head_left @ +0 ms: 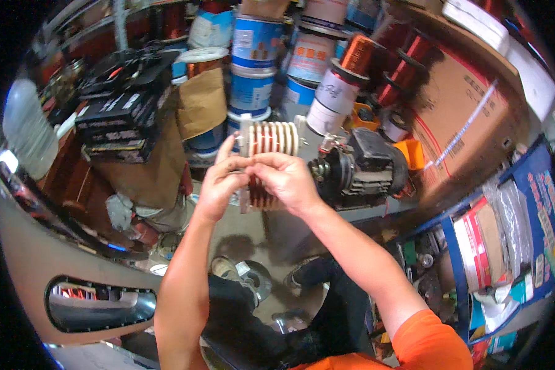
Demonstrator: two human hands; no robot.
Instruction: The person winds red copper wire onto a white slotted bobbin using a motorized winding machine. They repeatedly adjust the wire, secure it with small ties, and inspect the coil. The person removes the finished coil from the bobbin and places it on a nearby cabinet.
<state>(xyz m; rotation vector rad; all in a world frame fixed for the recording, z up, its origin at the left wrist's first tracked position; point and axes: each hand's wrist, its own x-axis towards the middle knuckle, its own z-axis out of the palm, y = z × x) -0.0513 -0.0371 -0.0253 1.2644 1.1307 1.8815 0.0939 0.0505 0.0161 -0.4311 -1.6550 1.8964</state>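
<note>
In front of me stands a ribbed, pale coil-winding former (pixel 280 131) with reddish copper wire lying in its grooves. It is fixed at the end of a shaft beside a dark electric motor (pixel 375 161). My left hand (pixel 219 182) is at the former's left side, one finger raised along its edge, thumb and fingertips pinched. From the right, my right hand (pixel 287 182) reaches across the front of the former, its fingers closed. The fingertips of both hands meet over the windings. Whatever they pinch is too small to make out, and the hands hide the former's middle.
Blue and white buckets (pixel 253 89) are stacked behind the former. Copper wire spools (pixel 359 54) and a large cardboard box (pixel 459 111) stand to the right. Black boxes (pixel 120 123) are piled at left. A blue bag (pixel 539 191) sits at far right.
</note>
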